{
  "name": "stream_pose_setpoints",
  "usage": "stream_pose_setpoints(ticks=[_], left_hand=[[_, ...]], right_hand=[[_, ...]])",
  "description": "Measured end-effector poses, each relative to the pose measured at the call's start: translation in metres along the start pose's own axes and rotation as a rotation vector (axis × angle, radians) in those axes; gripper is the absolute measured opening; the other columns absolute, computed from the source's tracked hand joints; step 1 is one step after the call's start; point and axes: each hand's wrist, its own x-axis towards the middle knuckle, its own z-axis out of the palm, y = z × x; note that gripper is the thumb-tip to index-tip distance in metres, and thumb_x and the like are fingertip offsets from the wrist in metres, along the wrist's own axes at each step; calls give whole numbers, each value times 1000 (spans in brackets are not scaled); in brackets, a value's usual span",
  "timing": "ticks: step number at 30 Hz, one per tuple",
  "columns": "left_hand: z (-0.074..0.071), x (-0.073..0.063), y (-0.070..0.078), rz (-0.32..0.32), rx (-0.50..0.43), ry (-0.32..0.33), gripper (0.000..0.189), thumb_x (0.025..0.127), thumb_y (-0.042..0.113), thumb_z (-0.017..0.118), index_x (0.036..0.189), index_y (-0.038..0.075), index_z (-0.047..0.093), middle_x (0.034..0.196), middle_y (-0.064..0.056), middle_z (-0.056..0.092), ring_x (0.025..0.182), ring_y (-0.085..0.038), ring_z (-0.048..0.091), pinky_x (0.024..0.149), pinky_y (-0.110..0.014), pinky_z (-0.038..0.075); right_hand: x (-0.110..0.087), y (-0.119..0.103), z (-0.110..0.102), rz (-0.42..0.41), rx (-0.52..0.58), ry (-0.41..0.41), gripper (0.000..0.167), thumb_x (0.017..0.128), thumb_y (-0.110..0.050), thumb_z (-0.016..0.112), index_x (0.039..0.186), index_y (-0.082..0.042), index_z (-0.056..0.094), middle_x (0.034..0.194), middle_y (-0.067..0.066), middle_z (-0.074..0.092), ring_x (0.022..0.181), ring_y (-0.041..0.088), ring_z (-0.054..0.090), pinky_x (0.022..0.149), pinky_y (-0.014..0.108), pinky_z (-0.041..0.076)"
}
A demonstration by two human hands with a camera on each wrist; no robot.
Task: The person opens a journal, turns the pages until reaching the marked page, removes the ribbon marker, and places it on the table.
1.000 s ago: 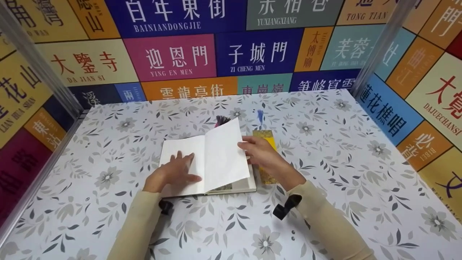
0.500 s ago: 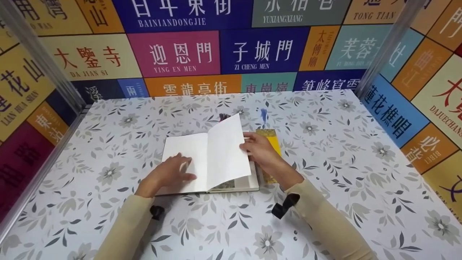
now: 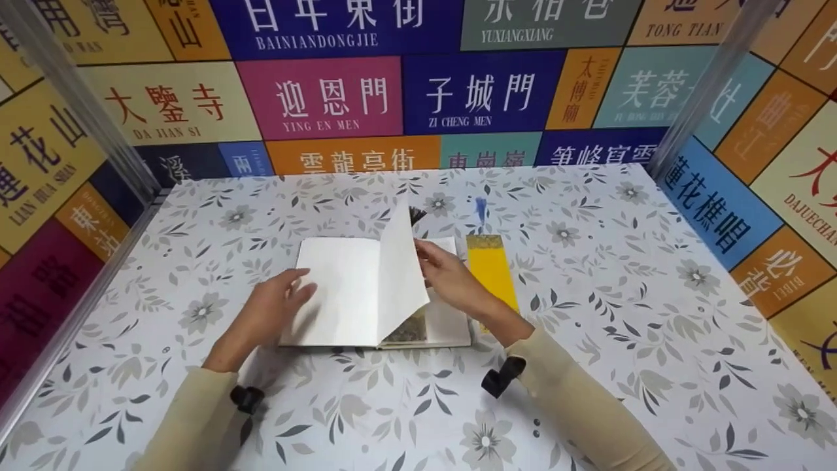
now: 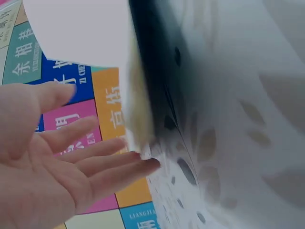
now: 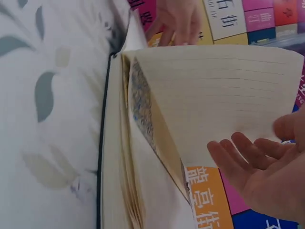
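Note:
A notebook (image 3: pixel 340 294) lies open on the table, its left page blank. One page (image 3: pixel 400 268) stands raised near the spine; its lined side shows in the right wrist view. My right hand (image 3: pixel 451 278) is against that side, fingers loosely extended, as the right wrist view shows (image 5: pixel 257 171). A bookmark (image 3: pixel 407 328) with a patterned end lies under the raised page, mostly hidden; a dark tassel (image 3: pixel 416 214) sticks out above. My left hand (image 3: pixel 271 307) is at the notebook's left edge, fingers spread in the left wrist view (image 4: pixel 71 162), fingertips near the edge.
A yellow bookmark (image 3: pixel 492 275) with a patterned border lies right of the notebook, partly behind the right forearm. Its blue tassel (image 3: pixel 481 208) points to the back. Panels with lettering (image 3: pixel 320 95) wall the table (image 3: pixel 628 314) at the back and sides.
The raised page has swung left and stands steeper, the right hand moving left with it. The left hand has drawn back from the left page to its outer edge.

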Motion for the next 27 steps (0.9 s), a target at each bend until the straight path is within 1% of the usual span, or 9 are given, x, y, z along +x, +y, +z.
stream_pose_setpoints(ticks=[2, 5, 8, 10, 12, 16, 19, 22, 27], left_hand=[[-4, -2, -3, 2, -42, 17, 58, 106, 37, 46, 153, 2, 38, 154, -28, 42, 140, -47, 44, 115, -59, 38], [-5, -4, -5, 32, -123, 67, 59, 107, 37, 45, 155, 5, 34, 160, -25, 34, 144, -45, 39, 116, -57, 38], [-6, -5, -4, 64, -176, 129, 57, 107, 34, 46, 155, 5, 36, 161, -22, 33, 146, -42, 38, 116, -53, 41], [-7, -4, -4, 94, -189, 169, 56, 107, 32, 47, 154, 4, 36, 161, -22, 33, 146, -42, 38, 115, -52, 42], [-8, -4, -3, 123, -182, 204, 56, 107, 32, 47, 154, 4, 36, 161, -21, 34, 146, -42, 38, 116, -53, 41], [-9, -6, -2, 197, -168, 276, 54, 106, 28, 49, 154, 5, 38, 159, -18, 39, 146, -38, 40, 118, -54, 38], [-9, -7, 1, 236, -143, 299, 53, 105, 26, 51, 153, 6, 40, 157, -18, 43, 145, -37, 41, 120, -55, 34], [-11, -8, 3, 245, -81, 263, 54, 105, 29, 52, 153, 7, 41, 156, -19, 44, 146, -39, 40, 120, -56, 32], [-14, -7, 2, 187, 1, 137, 58, 105, 38, 51, 154, 9, 40, 157, -20, 42, 146, -41, 39, 120, -58, 31]], right_hand=[[0, 3, 5, -50, -128, -28, 49, 108, -18, 42, 157, -15, 35, 150, 13, 50, 135, 31, 52, 109, 48, 48], [0, 8, 12, -118, -346, -43, 53, 104, -8, 42, 156, -16, 36, 152, 9, 49, 142, 28, 45, 117, 48, 40], [3, 13, 18, -235, -550, -81, 58, 97, 5, 39, 154, -7, 39, 149, 17, 50, 142, 33, 45, 118, 50, 38], [3, 12, 21, -255, -664, -123, 58, 97, 5, 40, 154, -7, 39, 151, 19, 47, 142, 36, 43, 119, 52, 35], [2, 11, 23, -232, -774, -177, 56, 100, -2, 41, 155, -10, 37, 155, 20, 40, 146, 39, 36, 120, 57, 32], [-2, 6, 28, -51, -959, -300, 57, 106, -27, 45, 160, -28, 27, 169, 11, 15, 157, 39, 8, 125, 64, 11], [-2, 6, 31, 20, -1043, -364, 61, 105, -37, 46, 161, -32, 21, 171, 6, 5, 157, 38, -6, 125, 64, -1], [-1, 6, 32, 62, -1064, -399, 62, 105, -42, 44, 161, -33, 18, 171, 3, 2, 157, 37, -7, 125, 64, -3], [0, 7, 32, 94, -1083, -437, 62, 105, -48, 40, 161, -37, 14, 171, -1, 3, 158, 35, -2, 127, 61, 4]])
